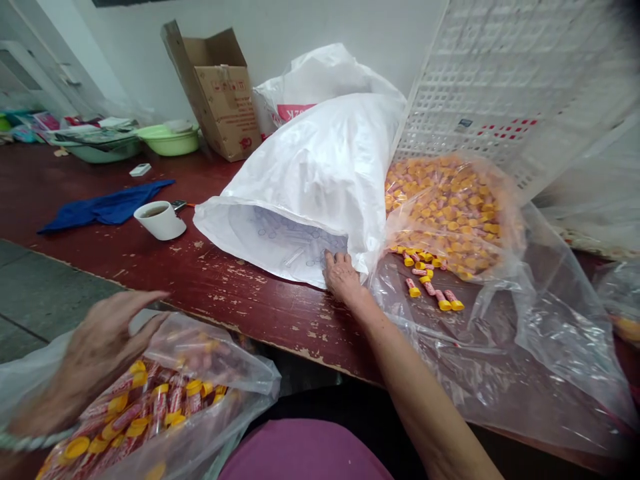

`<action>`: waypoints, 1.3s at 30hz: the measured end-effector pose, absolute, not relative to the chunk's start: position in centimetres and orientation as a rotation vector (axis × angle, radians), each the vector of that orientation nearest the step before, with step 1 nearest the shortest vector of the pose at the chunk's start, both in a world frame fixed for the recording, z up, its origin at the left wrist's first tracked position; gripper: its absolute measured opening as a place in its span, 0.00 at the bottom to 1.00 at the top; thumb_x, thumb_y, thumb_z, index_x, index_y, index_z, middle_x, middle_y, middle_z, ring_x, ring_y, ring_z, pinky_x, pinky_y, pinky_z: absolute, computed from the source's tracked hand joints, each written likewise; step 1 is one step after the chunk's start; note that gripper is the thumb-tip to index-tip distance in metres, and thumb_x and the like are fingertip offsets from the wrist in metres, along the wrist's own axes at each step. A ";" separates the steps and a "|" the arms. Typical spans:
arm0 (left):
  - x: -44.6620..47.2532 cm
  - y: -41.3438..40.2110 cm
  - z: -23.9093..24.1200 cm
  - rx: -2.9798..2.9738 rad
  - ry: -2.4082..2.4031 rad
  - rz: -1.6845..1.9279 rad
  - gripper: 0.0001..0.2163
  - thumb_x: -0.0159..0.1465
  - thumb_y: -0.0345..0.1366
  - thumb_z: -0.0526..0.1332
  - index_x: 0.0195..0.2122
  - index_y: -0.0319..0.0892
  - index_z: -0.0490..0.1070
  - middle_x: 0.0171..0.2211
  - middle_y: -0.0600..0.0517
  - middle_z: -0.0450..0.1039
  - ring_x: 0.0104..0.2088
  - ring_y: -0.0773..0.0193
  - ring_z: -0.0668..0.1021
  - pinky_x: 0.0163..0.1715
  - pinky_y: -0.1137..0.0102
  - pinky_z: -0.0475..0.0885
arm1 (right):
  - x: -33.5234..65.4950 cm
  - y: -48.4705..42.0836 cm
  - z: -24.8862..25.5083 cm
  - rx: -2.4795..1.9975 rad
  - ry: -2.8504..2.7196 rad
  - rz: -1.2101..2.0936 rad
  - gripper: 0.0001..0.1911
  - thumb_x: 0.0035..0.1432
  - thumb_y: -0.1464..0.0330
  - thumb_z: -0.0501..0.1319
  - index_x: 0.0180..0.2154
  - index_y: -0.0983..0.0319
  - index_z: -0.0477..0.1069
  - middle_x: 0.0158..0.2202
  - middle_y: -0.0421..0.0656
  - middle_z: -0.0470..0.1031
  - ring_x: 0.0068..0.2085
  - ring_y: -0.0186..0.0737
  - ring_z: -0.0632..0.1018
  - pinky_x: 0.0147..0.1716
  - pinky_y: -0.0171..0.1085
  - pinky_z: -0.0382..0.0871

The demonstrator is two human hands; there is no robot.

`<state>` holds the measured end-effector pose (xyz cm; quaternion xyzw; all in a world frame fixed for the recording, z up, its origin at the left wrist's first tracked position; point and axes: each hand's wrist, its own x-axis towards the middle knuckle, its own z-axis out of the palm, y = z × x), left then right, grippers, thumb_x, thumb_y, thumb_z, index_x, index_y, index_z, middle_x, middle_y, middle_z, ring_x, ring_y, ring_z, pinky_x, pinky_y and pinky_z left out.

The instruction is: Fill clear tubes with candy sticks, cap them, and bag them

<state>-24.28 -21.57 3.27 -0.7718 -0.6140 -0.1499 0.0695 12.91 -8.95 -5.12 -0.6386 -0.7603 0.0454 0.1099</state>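
My left hand (107,340) is over a clear plastic bag (250,383) at the lower left, its fingers stretched out and slightly blurred. Inside that bag lie many red-and-white patterned tubes (159,408) with yellow caps. My right hand (342,275) is at the right side of the mouth of a large white sack (320,160), its fingers curled over the lip; the thumb is hidden. Clear empty-looking tubes (294,257) lie inside the sack's mouth. To the right, several small capped tubes (444,301) have spilled from a large clear bag of yellow-capped tubes (457,213).
A white cup (161,221) with dark liquid stands on the worn red table (220,273), beside a blue cloth (107,205). Behind are a cardboard box (227,100), a green basin (170,139) and a leaning white plastic crate (500,87). Loose clear plastic (500,360) covers the table's right side.
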 end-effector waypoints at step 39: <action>-4.9 -4.6 -1.4 -3.146 -1.244 -0.337 0.13 0.60 0.35 0.55 0.46 0.40 0.69 0.35 0.49 0.73 0.35 0.62 0.72 0.38 0.69 0.64 | 14.2 -16.8 -7.2 -1.450 -2.148 0.179 0.29 0.58 0.69 0.60 0.60 0.65 0.55 0.50 0.53 0.65 0.50 0.47 0.68 0.49 0.46 0.67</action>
